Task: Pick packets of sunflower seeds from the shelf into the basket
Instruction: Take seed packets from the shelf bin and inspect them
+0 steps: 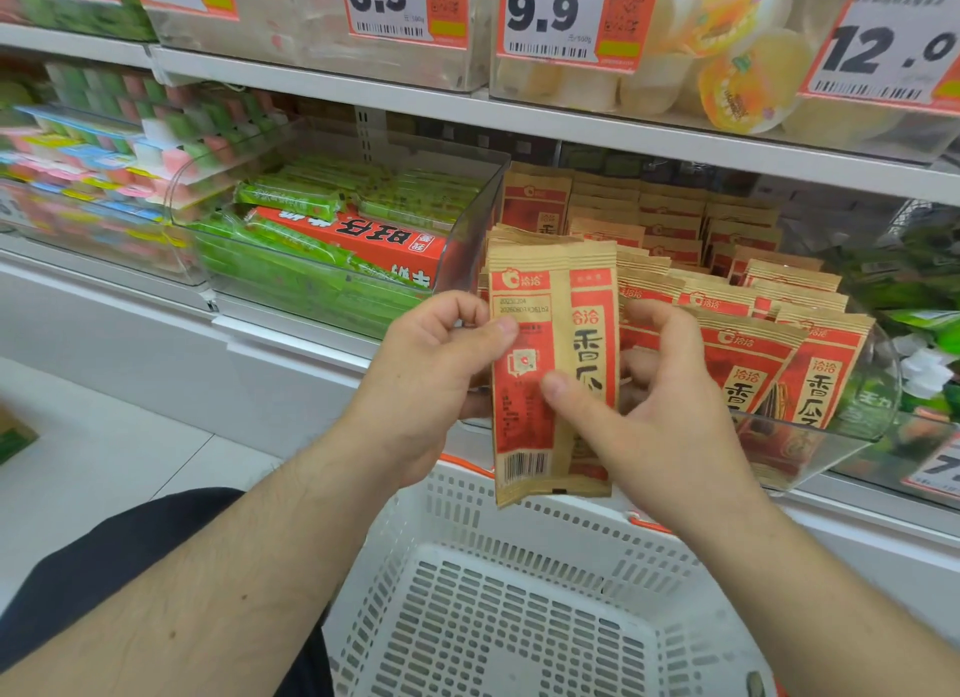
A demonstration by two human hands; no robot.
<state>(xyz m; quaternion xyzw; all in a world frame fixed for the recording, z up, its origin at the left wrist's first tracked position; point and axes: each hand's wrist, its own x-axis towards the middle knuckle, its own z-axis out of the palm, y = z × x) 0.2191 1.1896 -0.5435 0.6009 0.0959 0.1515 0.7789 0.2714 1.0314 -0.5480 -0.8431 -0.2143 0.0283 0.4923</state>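
Note:
A small stack of brown-and-red sunflower seed packets [550, 343] stands upright in both my hands, just above the far rim of the white perforated basket [467, 608]. My left hand [431, 374] pinches the stack's left edge with thumb on the front. My right hand [660, 416] grips its right side, thumb pressed on the front and fingers behind. More of the same packets [737, 301] fill a clear bin [878, 410] on the shelf right behind. I see no packets on the visible part of the basket floor.
A clear bin [467, 239] of green snack bars and a red box stands to the left of the seeds. Pastel candies lie further left. Jelly cups and orange price tags [561, 16] line the shelf above. White floor tiles show at the lower left.

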